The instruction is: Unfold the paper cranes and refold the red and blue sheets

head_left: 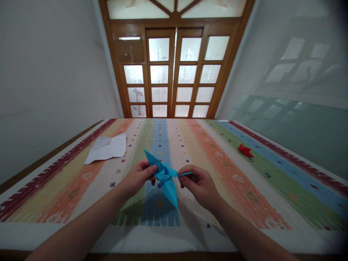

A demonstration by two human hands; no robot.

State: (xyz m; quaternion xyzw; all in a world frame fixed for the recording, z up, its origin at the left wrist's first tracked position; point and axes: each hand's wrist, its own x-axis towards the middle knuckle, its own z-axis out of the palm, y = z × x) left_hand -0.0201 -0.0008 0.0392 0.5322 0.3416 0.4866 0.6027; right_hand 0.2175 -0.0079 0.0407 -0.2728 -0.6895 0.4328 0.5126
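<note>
Head view: you hold a blue folded paper figure (165,177) in the air above the striped tablecloth (217,170), roughly over its blue centre stripe. Your left hand (138,177) pinches the figure at its middle, thumb on the near side, fingers curled behind, closed on the paper. Your right hand (198,183) pinches a thin blue point of the same figure that sticks out sideways; thumb and forefinger are pressed together on that tip, the other fingers curled in. One broad flap of the figure points up and away toward the left, another points down toward you; the underside is hidden by your hands.

Crumpled white sheet of paper (106,148) lies flat on the cloth, well apart to the left of your left hand. Small red folded paper piece (245,150) sits on the cloth on the green stripe, well apart to the right of your right hand. Wooden door with frosted glass panes (174,72) stands behind the far edge of the table.
</note>
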